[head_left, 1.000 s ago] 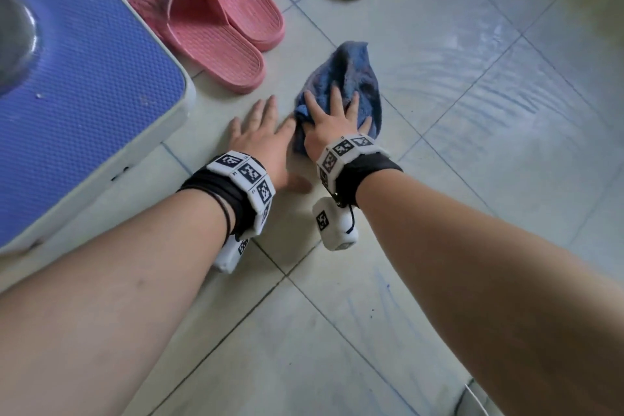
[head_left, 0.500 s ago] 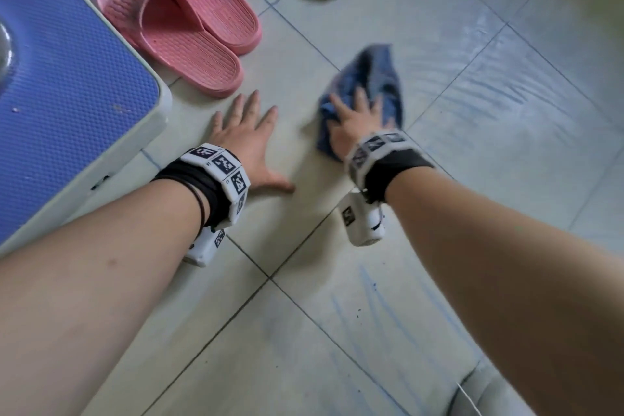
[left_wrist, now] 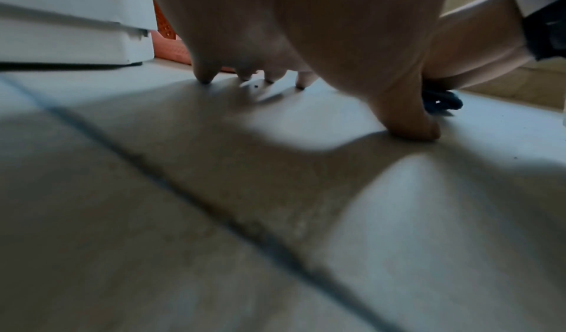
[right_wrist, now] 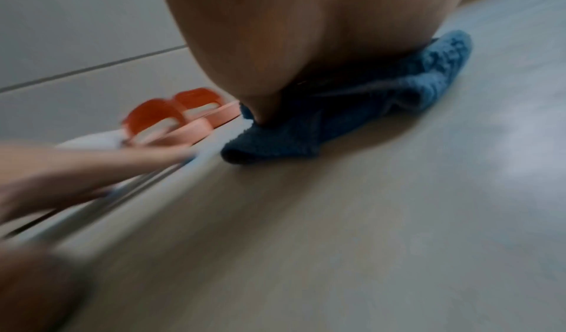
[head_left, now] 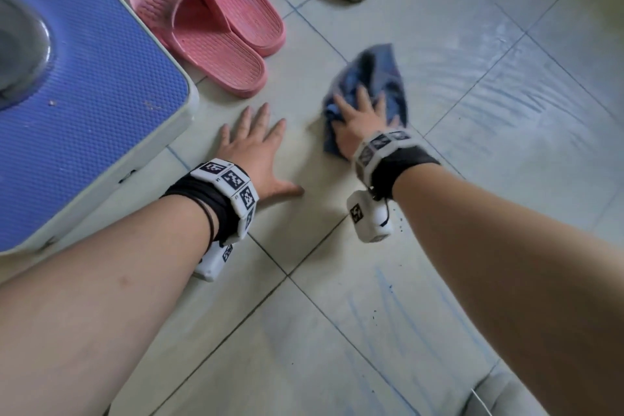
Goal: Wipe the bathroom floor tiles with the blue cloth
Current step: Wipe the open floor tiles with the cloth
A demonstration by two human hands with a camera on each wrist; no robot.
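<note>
- Head view: the blue cloth (head_left: 369,84) lies bunched on the floor tiles (head_left: 506,152) right of centre in the frame. The right hand (head_left: 359,123) lies flat on its lower half with fingers spread and straight, pressing it down rather than clutching it. The cloth's long axis runs from the wrist up the frame, so its loose end sticks out beyond the fingertips, toward the upper middle. The wet, streaked tile lies to the right of the cloth, and I judge the coming stroke turns on that: the right hand is the only one on the cloth and the nearer one to that patch.
- Head view: the left hand (head_left: 256,149) is planted flat on the floor left of the cloth, near but apart from it, fingers splayed and holding nothing. It appears to act as a brace. The pink slippers (head_left: 209,24) sit in the upper middle of the frame, and a blue-topped stool (head_left: 94,94) fills the left.
- Left wrist view: fingertips and thumb (left_wrist: 410,126) touch bare tile. A dark scrap of the cloth (left_wrist: 441,101) shows at the right, under the other wrist.
- Right wrist view: the palm (right_wrist: 306,34) covers the cloth (right_wrist: 398,90), which spreads beneath it toward the right of the frame and pokes out at lower centre. The picture is blurred.
</note>
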